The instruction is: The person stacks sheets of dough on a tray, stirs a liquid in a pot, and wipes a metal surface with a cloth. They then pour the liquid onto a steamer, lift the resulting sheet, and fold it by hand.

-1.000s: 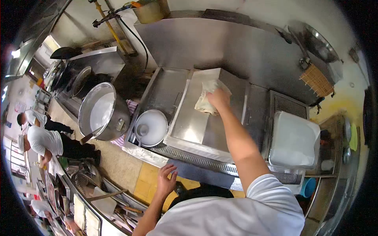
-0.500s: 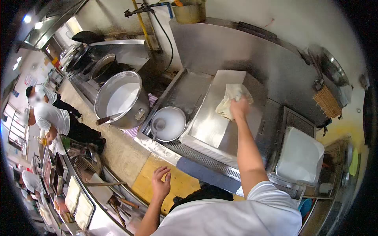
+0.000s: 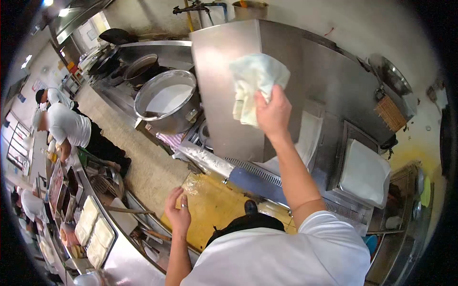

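Note:
My right hand (image 3: 275, 112) grips a pale folded cloth (image 3: 257, 78) against a large stainless steel lid (image 3: 222, 109). The lid is tilted up on the steel counter; whether the cloth wraps a handle is hidden. Beneath its raised right side shows a white-lined surface (image 3: 309, 131). Low in front of my body, my left hand (image 3: 178, 212) hangs with fingers loosely apart, a ring on one, holding nothing. Left of the lid stands a big metal pot (image 3: 164, 121) of white contents. A smaller bowl (image 3: 205, 133) is mostly hidden behind the lid.
A white cloth-covered tray (image 3: 365, 174) sits on the right of the counter. On the wall hang a wicker basket (image 3: 391, 114) and a metal bowl (image 3: 396, 78). At left, trays of pale dough-like slabs (image 3: 98, 233) lie on a worktop, with co-workers (image 3: 69, 126) beyond.
The lid has gone from lying flat to tilted up, raised by my right hand with the cloth. It now covers most of the small bowl from view. My left hand has shifted slightly left.

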Demonstrator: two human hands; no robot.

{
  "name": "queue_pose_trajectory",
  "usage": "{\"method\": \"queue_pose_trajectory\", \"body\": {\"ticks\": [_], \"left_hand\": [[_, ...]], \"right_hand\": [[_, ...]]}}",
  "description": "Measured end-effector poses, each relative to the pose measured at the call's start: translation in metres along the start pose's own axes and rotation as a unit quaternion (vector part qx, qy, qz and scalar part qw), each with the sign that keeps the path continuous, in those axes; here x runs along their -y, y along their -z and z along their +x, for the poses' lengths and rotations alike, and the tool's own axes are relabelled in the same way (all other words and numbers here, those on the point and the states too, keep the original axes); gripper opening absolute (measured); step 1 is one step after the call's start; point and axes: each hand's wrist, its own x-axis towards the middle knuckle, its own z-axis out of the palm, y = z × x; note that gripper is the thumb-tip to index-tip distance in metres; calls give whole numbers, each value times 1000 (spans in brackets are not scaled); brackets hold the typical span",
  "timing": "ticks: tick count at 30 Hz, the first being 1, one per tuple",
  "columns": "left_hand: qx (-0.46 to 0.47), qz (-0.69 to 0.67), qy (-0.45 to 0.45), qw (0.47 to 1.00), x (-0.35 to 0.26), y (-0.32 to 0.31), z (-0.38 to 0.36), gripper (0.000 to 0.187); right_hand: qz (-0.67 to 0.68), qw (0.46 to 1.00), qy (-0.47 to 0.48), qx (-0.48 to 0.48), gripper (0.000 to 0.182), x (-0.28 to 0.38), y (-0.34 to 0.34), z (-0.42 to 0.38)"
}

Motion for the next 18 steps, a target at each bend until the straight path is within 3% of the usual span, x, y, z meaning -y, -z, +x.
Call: {"method": "queue_pose_trajectory", "body": {"ticks": [5, 8, 12, 18], "left_hand": [[-99, -21, -3, 995, 20, 94, -30, 24], [-146, 14, 26, 989, 34, 154, -70, 25], [-222, -56, 158, 961, 64, 216, -143, 27], [-325, 53, 163, 930, 59, 274, -208, 27]], "right_hand": [[118, 986, 120, 10, 29, 107, -26, -54], [166, 968, 176, 71, 29, 171, -39, -93], [260, 925, 237, 141, 27, 248, -58, -148], [323, 840, 353, 257, 25, 355, -97, -247]]}}
